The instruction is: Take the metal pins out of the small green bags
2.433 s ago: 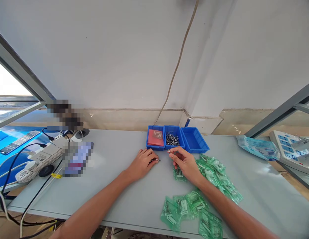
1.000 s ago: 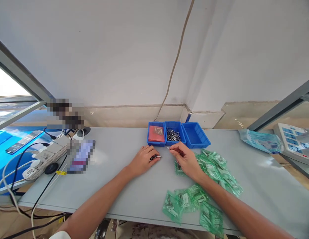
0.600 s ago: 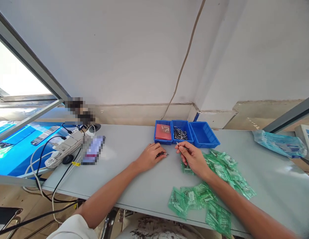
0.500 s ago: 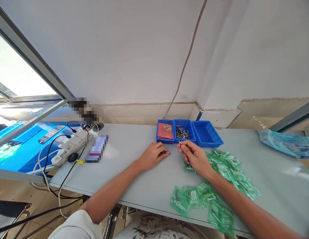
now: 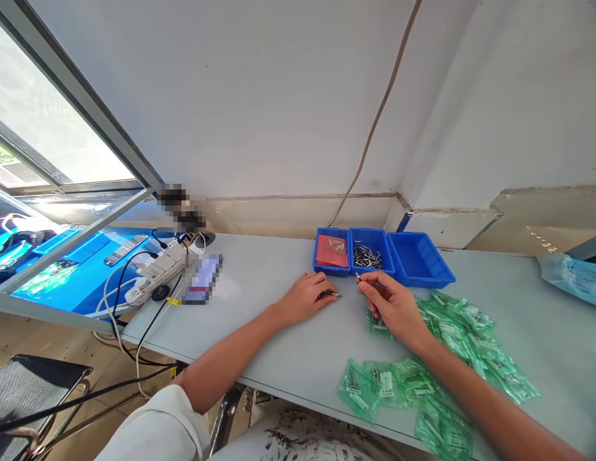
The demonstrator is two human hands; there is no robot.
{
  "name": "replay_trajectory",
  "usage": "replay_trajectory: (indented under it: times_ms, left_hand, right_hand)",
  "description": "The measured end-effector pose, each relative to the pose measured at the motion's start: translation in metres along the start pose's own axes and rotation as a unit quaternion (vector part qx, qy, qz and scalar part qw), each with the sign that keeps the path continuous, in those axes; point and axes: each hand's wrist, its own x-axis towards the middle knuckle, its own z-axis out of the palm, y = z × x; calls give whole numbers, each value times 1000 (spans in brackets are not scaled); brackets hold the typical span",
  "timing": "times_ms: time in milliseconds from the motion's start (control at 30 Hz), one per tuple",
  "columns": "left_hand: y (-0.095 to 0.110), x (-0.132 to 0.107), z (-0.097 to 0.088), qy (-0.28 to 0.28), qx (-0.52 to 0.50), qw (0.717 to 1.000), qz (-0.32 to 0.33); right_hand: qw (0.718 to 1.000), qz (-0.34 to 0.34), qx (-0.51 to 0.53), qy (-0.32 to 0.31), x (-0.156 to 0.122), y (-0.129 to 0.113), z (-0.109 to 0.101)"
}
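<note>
My left hand (image 5: 306,297) rests on the grey table (image 5: 259,320), fingers curled round a few small dark metal pins (image 5: 329,295) whose tips stick out to the right. My right hand (image 5: 392,305) pinches one thin metal pin (image 5: 359,276) between thumb and forefinger, just in front of the blue trays. Three joined blue trays stand at the back: the left tray (image 5: 332,252) holds a red pad with a few parts, the middle tray (image 5: 367,256) holds many metal pins, the right tray (image 5: 420,259) is bare. Green plastic bags (image 5: 461,326) of parts lie under and right of my right wrist.
More green bags (image 5: 388,387) lie near the table's front edge. A white power strip (image 5: 151,280) with black and white cables and a blurred phone (image 5: 202,279) sit at the left. A bluish plastic bag (image 5: 573,276) lies far right. A metal chair (image 5: 33,390) stands lower left.
The camera has swung left, so everything has shifted right in view. Both hands keep their grip and place by the trays; the right hand's pin stays raised near the middle tray.
</note>
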Motion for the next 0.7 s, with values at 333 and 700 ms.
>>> replay_trajectory:
  times_ms: [333,700]
  left_hand:
    - [3,1,-2,-2,-6,1000,0]
    - [2,1,-3,-6,-9,1000,-4]
  right_hand:
    - [1000,13,5,1,-4,-5,2]
    - [995,48,82,-12,-1,-12,2]
